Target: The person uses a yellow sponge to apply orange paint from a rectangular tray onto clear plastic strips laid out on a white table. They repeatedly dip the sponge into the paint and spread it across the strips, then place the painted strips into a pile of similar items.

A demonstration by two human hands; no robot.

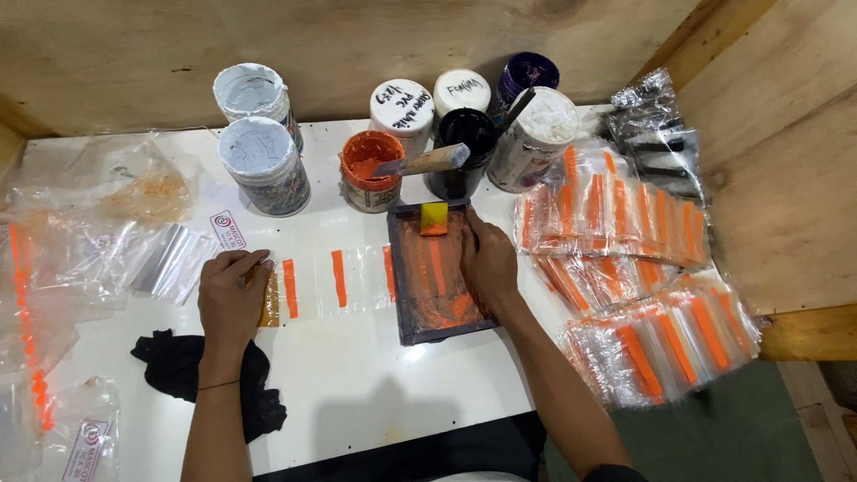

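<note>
The person is leaning over a white table [357, 375] with both hands down on the work. The left hand [230, 299] is lying flat, fingers together and pressed onto the left end of a clear plastic strip [330, 281], pinning it to the table. That strip is lying with its long axis running left to right, its right end slipping under a small dark printing frame [403, 286], and it is carrying short orange bars [338, 278] that stand across it, pointing near to far. The frame is sitting just right of the table's middle, its long axis running near to far and leaning slightly to the left at the far end; its mesh is smeared with orange ink. The right hand [488, 263] is resting on the frame's right edge, fingers curled and held together, though whether it is gripping anything cannot be told. A yellow squeegee [435, 217] is standing at the frame's far end. Beyond it, an open tub of orange ink [369, 170] is holding a wooden-handled spatula [428, 161], among other paint tubs. Printed clear bags [625, 268] are piling up on the right, and a black rag [178, 361] is lying near the left forearm.
</note>
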